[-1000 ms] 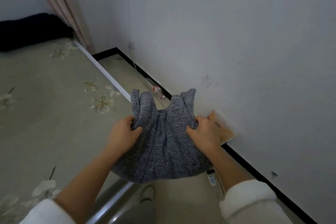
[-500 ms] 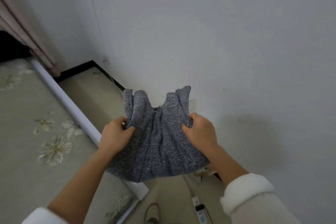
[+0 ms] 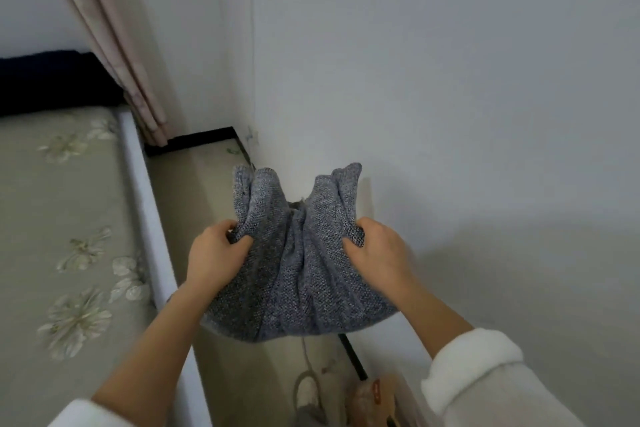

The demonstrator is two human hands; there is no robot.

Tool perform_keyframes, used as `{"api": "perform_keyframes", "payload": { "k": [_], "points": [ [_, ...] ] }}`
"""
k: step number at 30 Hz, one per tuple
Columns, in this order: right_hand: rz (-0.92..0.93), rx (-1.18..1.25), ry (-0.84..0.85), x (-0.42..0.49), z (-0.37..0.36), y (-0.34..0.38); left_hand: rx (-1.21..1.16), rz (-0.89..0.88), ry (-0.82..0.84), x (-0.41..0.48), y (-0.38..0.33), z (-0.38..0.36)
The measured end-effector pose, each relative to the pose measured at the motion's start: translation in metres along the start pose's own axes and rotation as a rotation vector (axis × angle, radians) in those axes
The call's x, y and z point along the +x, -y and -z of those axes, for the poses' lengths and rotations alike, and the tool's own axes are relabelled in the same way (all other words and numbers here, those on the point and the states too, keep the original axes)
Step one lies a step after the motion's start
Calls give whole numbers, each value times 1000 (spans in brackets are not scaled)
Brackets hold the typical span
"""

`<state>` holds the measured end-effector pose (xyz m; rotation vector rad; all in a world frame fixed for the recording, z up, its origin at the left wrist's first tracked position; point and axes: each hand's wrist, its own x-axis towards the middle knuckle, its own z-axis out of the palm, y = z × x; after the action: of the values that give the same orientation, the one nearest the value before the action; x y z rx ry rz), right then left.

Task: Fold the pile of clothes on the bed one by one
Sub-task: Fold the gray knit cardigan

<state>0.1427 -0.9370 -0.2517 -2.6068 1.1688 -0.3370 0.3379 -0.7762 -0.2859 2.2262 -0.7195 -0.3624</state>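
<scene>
Gripped grey knit garment [image 3: 298,274] in curled fingers of left hand [image 3: 214,260] and right hand [image 3: 381,253], above floor [image 3: 204,191] between bed [image 3: 52,204] and wall [image 3: 450,80], bunched ends pointing up, bulk sagging crosswise. Could not read red print on brown bag [image 3: 377,395].

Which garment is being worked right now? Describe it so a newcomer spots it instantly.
Start from the floral bed on the left and the white wall on the right; over the strip of floor between them, the left hand and right hand each grip a bunched garment. It is the speckled blue-grey knit, unlike the dark navy bundle at the bed's far end.
</scene>
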Motion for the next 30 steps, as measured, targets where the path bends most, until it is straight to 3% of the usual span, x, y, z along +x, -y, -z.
{"api": "perform_keyframes", "payload": {
  "k": [6,13,20,30],
  "points": [
    [172,38,145,100,4,8,-10,135,-114,52,-6,3],
    [370,123,215,202,-44,67,20,320,-257,111,22,37],
    [507,156,279,323,-108,173,41,398,-345,215,74,103],
    [557,207,334,486,-170,342,41,415,-458,386,137,218]
  ]
}}
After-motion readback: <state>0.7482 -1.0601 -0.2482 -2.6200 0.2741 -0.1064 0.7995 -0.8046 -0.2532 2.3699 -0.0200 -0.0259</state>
